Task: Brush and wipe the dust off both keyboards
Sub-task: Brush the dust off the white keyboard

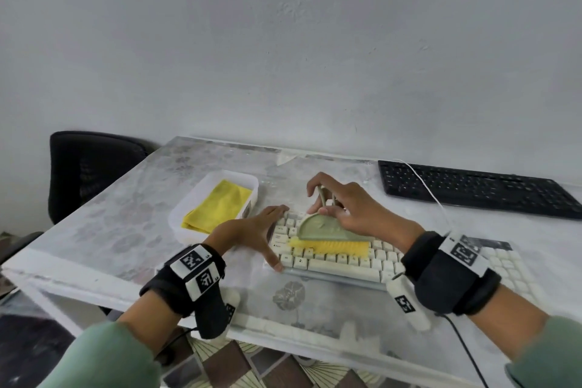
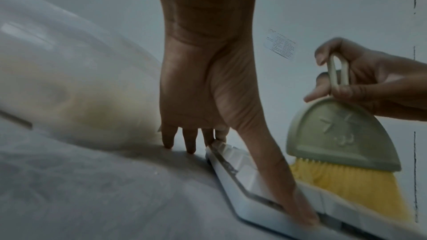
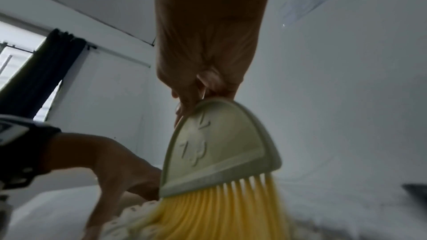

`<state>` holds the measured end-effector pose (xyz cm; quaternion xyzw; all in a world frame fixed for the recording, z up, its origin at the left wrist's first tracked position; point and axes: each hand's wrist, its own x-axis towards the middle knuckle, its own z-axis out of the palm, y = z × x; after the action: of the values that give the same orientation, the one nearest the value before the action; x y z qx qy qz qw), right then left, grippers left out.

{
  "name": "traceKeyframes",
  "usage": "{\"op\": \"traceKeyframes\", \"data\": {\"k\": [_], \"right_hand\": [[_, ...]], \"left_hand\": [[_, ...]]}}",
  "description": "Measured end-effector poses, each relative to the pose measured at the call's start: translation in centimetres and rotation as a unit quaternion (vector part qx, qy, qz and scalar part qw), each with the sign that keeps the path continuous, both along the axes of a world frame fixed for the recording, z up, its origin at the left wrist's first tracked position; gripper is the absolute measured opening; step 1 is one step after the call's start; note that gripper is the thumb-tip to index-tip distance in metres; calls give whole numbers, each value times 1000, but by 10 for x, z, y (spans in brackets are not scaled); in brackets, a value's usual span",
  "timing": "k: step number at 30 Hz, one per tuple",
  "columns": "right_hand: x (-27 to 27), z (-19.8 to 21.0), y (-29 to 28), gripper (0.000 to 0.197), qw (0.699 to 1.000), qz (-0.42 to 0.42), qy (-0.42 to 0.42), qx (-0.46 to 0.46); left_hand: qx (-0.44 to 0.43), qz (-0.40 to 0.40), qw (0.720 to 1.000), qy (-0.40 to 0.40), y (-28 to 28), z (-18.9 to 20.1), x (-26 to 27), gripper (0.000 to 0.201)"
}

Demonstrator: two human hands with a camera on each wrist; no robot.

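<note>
A white keyboard (image 1: 340,261) lies near the table's front edge. My right hand (image 1: 352,205) grips the loop handle of a grey-green brush (image 1: 327,228), whose yellow bristles (image 1: 333,247) rest on the keys. The brush (image 2: 339,134) and its bristles (image 3: 208,213) show close up in both wrist views. My left hand (image 1: 252,233) holds the keyboard's left end, thumb (image 2: 289,189) along the front corner and straight fingers (image 2: 189,141) at the back corner. A black keyboard (image 1: 478,189) lies at the back right. A yellow cloth (image 1: 217,208) sits folded in a white tray (image 1: 189,208).
A white cable (image 1: 431,192) runs across the black keyboard toward the white one. A black chair (image 1: 91,170) stands behind the table's left side. The pale patterned table (image 1: 126,214) ends close in front of me, with tiled floor below.
</note>
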<state>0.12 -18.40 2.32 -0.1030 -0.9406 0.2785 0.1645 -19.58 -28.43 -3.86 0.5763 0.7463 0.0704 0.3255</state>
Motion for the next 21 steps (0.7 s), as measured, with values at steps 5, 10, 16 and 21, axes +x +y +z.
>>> {"op": "traceKeyframes", "data": {"k": [5, 10, 16, 21], "right_hand": [[7, 11, 7, 37, 1000, 5, 0, 5], [30, -4, 12, 44, 1000, -16, 23, -5], [39, 13, 22, 32, 1000, 12, -27, 4], [65, -1, 27, 47, 999, -17, 29, -12]], "left_hand": [[-4, 9, 1000, -8, 0, 2, 2, 126], [-3, 3, 1000, -16, 0, 5, 3, 133], [2, -18, 1000, -21, -2, 6, 3, 172], [2, -14, 1000, -24, -1, 5, 4, 170]]}}
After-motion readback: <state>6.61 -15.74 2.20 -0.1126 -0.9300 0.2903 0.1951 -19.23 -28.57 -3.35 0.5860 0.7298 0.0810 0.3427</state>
